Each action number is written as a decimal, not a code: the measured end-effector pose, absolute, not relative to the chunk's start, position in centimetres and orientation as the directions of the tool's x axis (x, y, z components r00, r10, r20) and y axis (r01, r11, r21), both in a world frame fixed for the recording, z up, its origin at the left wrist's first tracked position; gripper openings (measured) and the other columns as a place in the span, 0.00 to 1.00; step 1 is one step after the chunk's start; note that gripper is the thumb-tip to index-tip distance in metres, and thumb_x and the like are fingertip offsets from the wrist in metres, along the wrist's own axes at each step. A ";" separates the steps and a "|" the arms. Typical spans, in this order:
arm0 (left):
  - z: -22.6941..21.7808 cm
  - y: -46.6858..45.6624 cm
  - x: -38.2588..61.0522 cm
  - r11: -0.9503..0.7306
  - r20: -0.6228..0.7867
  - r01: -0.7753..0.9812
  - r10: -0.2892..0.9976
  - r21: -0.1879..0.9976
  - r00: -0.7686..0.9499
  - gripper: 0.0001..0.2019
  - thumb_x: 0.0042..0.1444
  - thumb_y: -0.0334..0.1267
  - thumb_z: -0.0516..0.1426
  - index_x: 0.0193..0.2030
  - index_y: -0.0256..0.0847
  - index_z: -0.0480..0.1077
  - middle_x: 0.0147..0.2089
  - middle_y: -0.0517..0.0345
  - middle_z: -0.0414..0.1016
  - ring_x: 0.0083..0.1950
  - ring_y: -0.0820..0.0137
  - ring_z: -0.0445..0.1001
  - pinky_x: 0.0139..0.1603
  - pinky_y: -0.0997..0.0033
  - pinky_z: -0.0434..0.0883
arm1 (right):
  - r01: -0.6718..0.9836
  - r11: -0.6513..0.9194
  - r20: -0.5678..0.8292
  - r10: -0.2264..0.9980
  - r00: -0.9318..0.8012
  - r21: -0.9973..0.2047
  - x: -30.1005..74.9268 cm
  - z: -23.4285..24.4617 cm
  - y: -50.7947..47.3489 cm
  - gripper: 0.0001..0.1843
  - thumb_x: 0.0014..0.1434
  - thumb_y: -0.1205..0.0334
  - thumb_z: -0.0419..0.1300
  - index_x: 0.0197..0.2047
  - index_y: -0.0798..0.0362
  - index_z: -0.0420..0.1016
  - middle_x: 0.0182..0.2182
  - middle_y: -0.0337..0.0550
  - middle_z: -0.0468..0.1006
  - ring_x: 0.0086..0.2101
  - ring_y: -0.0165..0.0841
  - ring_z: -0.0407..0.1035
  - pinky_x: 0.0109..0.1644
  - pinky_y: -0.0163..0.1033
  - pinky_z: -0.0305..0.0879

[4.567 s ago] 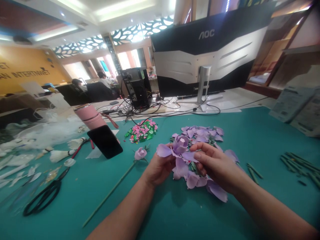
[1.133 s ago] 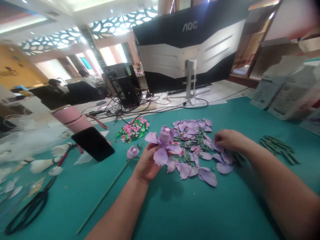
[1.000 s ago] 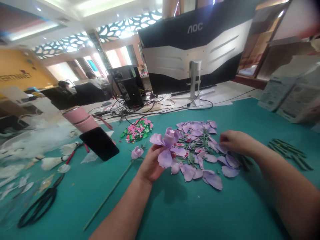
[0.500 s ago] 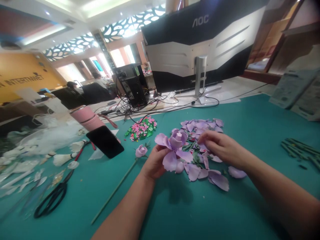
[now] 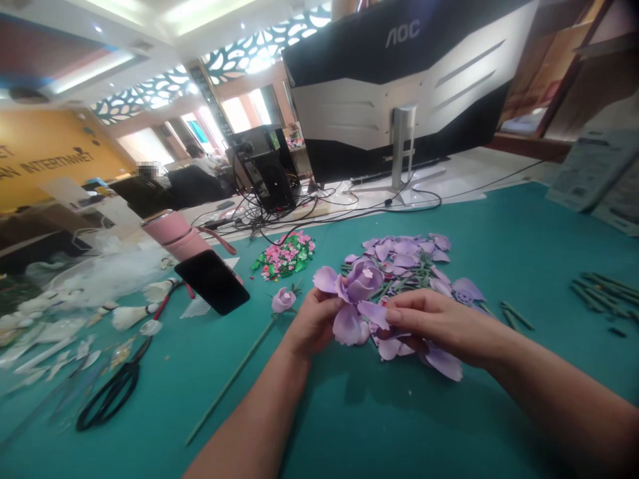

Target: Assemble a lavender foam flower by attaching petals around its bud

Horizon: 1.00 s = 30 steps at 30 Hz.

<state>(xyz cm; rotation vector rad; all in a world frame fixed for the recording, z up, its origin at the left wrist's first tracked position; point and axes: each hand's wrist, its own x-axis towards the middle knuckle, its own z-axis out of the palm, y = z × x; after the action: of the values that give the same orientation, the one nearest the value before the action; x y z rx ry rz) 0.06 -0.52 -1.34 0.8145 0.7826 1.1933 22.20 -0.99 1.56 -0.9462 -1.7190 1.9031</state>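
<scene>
**Two hands are fitting a petal onto a purple flower over a teal mat.**

The left hand [image 5: 312,324] is gripping the flower [image 5: 358,287] from below, fingers closed around its base, and is holding it just above the mat [image 5: 349,419], in front of the pile of loose petals [image 5: 407,249]. The right hand [image 5: 442,324] is pinching a single petal [image 5: 373,311] in a narrow grip between thumb and fingertips and is laying it against the flower's lower side. The petals look thin and soft, so too hard a pinch could be creasing or tearing this one. If the left grip is loosening, the flower may be turning and the petal seating crooked. The right wrist is hanging low over more petals and could scatter them, and the left forearm is lying close to a bud on a long stem [image 5: 282,301].
</scene>
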 end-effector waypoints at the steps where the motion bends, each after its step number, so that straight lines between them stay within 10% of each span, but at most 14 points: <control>1: -1.3 -0.5 0.1 0.170 -0.086 -0.472 0.977 0.865 0.194 0.17 0.37 0.32 0.72 0.36 0.35 0.75 0.38 0.51 0.80 0.39 0.63 0.78 0.37 0.72 0.72 | 0.138 -0.164 -0.213 0.693 -0.689 -0.977 22.2 1.5 -1.0 0.20 0.60 0.44 0.61 0.38 0.55 0.79 0.24 0.38 0.68 0.25 0.26 0.58 0.26 0.32 0.52; 30: -1.3 -0.9 -0.2 0.162 -0.079 -0.448 0.977 0.879 0.197 0.21 0.39 0.36 0.72 0.43 0.38 0.76 0.36 0.55 0.79 0.40 0.62 0.78 0.44 0.67 0.73 | 0.205 -0.017 -0.156 0.713 -0.684 -0.979 23.7 2.8 -0.6 0.20 0.64 0.43 0.56 0.37 0.52 0.77 0.28 0.40 0.70 0.27 0.29 0.62 0.29 0.34 0.58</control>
<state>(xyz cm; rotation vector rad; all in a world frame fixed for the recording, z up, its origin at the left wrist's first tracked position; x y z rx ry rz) -0.21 -0.87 -1.30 0.8461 0.7910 1.1844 23.75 -0.55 2.76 -0.9548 -1.8728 1.7470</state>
